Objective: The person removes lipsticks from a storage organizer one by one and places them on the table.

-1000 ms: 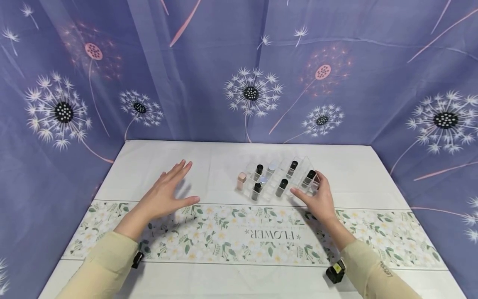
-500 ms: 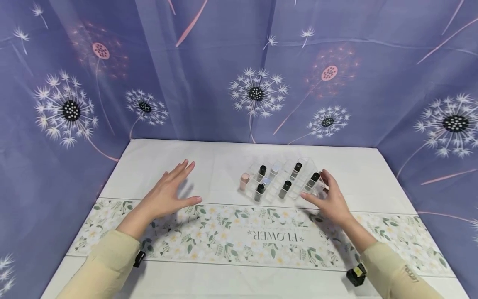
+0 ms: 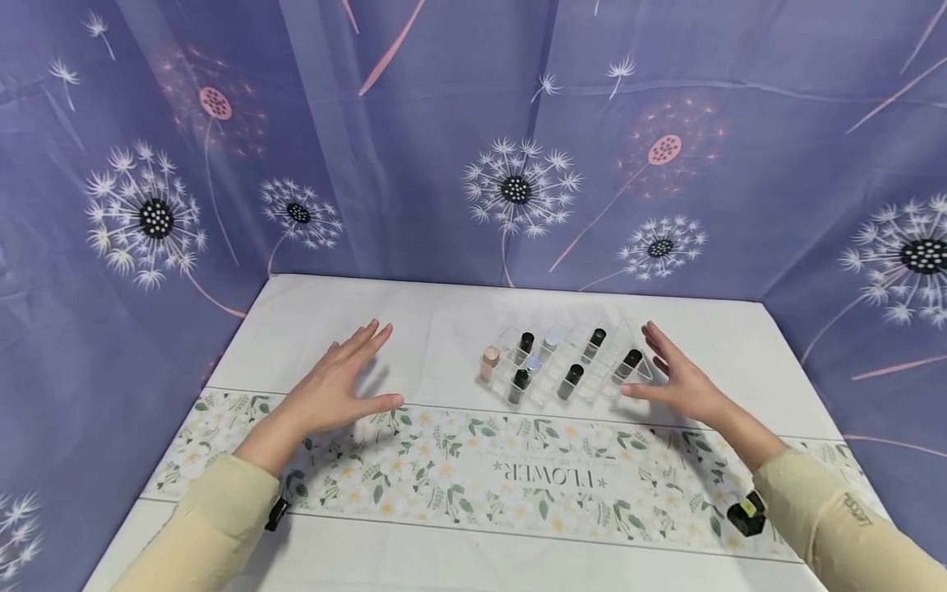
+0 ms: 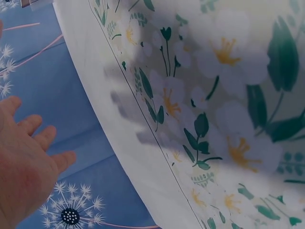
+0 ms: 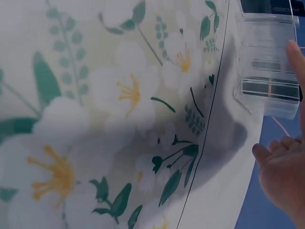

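Note:
A clear stepped organizer (image 3: 588, 393) stands on the table right of centre. In it are several small cylinders with black caps (image 3: 570, 382), others with pale blue tops (image 3: 551, 339) and one pinkish cylinder (image 3: 489, 363) at the left end. My right hand (image 3: 688, 388) hovers by the organizer's right end, thumb and fingers spread apart with nothing between them. The right wrist view shows the organizer's clear side (image 5: 269, 52) close to a finger. Off to the left, my left hand (image 3: 329, 390) is held above the table, fingers extended, holding nothing.
A white cloth with a floral band (image 3: 436, 460) covers the table (image 3: 414, 547). Purple dandelion curtains (image 3: 414, 205) rise behind and along both sides. Black devices (image 3: 747, 514) are strapped at both wrists.
My right hand, earlier around the organizer's right end, has let go and drawn off to the right. The left hand stays put. The head view has shifted slightly.

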Tool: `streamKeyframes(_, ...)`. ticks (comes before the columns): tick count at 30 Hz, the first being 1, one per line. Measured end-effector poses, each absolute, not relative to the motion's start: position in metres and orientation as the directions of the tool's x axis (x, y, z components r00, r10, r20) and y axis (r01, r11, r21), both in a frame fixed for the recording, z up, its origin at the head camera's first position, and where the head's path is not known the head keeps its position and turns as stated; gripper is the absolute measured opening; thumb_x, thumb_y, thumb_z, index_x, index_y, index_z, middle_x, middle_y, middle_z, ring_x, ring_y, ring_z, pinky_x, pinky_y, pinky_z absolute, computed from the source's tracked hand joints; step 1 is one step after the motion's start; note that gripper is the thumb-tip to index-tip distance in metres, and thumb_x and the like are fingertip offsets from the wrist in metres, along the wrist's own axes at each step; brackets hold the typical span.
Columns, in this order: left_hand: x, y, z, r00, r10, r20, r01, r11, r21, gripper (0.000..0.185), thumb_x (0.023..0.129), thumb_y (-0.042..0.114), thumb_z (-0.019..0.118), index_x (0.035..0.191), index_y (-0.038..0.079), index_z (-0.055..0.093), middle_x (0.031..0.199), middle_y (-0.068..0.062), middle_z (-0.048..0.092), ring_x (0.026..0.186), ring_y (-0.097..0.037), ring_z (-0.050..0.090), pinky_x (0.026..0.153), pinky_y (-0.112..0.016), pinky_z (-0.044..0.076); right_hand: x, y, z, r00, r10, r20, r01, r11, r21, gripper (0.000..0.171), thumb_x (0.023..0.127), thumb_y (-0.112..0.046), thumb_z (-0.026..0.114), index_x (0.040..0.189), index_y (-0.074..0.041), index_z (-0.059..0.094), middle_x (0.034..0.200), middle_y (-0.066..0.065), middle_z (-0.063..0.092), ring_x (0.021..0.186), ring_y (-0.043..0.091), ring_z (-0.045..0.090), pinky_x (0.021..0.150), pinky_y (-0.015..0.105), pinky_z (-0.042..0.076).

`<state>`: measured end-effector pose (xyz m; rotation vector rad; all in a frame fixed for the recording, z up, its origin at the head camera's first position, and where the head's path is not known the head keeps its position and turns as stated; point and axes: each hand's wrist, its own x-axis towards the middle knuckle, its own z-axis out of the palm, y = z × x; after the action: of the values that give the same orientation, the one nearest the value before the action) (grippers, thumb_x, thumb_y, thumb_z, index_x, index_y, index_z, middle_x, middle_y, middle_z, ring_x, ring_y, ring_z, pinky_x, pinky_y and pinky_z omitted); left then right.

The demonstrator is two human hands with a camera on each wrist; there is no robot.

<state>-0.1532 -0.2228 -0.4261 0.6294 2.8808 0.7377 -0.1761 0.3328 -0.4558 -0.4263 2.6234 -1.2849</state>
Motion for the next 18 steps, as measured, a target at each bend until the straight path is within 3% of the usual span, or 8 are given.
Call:
streamKeyframes(9,-0.152,-0.220,-0.426,-0.906,0.424,0.002,0.374,0.796,0.476,0.110,0.091,0.068,0.075,0.174,0.023,0.017,0.180,-0.006,0.009,0.164,-0.037,0.014,0.130,-0.066,0.010,-0.183,0.333,-0.462,-0.922,-0.378,-0.083,-0.158,0.563,-0.811,0.124,0.094,-0.017,0.086,0.171,-0.011,-0.010,0.177,0.027,0.000,0.160,0.055,0.008,0.125,0.070,0.017)
streamKeyframes(18,-0.151,-0.218,-0.426,-0.909,0.416,-0.005,0.365,0.804,0.470,0.110,0.091,0.067,0.075,0.174,0.024,0.016,0.180,-0.006,0.009,0.165,-0.036,0.013,0.130,-0.065,0.008,-0.188,0.326,-0.473,-0.942,-0.321,-0.093,-0.134,0.617,-0.776,0.127,0.090,-0.026,0.090,0.173,-0.012,-0.005,0.176,0.029,0.001,0.157,0.059,0.010,0.123,0.073,0.018)
